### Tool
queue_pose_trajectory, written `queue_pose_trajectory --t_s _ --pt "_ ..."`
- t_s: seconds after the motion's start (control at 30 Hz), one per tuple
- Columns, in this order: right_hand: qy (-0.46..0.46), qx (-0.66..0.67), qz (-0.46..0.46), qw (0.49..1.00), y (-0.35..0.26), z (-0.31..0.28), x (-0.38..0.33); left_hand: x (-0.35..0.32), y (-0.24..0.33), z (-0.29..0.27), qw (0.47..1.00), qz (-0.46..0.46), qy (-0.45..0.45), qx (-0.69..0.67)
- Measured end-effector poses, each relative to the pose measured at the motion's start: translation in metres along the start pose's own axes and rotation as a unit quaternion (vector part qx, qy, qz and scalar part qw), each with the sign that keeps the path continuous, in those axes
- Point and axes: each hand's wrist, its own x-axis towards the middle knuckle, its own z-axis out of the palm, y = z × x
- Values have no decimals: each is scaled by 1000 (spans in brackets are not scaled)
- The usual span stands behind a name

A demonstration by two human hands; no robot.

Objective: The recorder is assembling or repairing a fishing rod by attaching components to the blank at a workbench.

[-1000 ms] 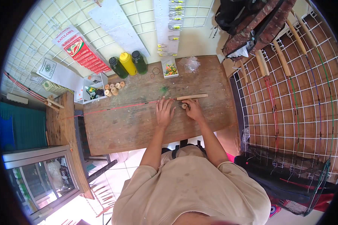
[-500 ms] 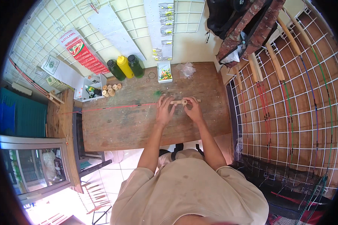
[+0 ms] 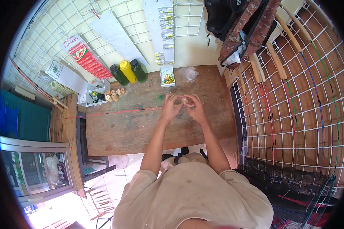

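Note:
My left hand [image 3: 172, 106] and my right hand [image 3: 195, 108] meet above the middle of a worn wooden table [image 3: 141, 129]. Together they pinch a small pale wooden spool [image 3: 185, 100] with a thin wooden handle [image 3: 192, 105] sticking out sideways. A thin red rod [image 3: 114, 112] lies across the table and runs left from my left hand. My fingers hide most of the spool and the rod's near end.
Three bottles, dark green [image 3: 119, 74], yellow [image 3: 127, 71] and dark green [image 3: 138, 70], stand at the table's back. Beside them are small wooden spools [image 3: 115, 94], a white tray [image 3: 90, 93], a box of colourful bits [image 3: 167, 76] and a crumpled plastic bag [image 3: 189, 72]. Wire grids with rods [image 3: 294, 95] line the right wall.
My hands have come closer together around the spool, and the wooden handle that lay across the table now sits between my fingers. My head has shifted slightly.

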Motion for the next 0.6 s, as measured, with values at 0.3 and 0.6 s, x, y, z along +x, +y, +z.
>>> queue_pose_trajectory --t_s 0.3,0.6 --pt "-19 52 24 998 -14 12 17 0 -9 -14 988 -69 68 -122" --pt "-33 137 71 988 2 14 30 8 -6 -32 963 -86 37 -251"
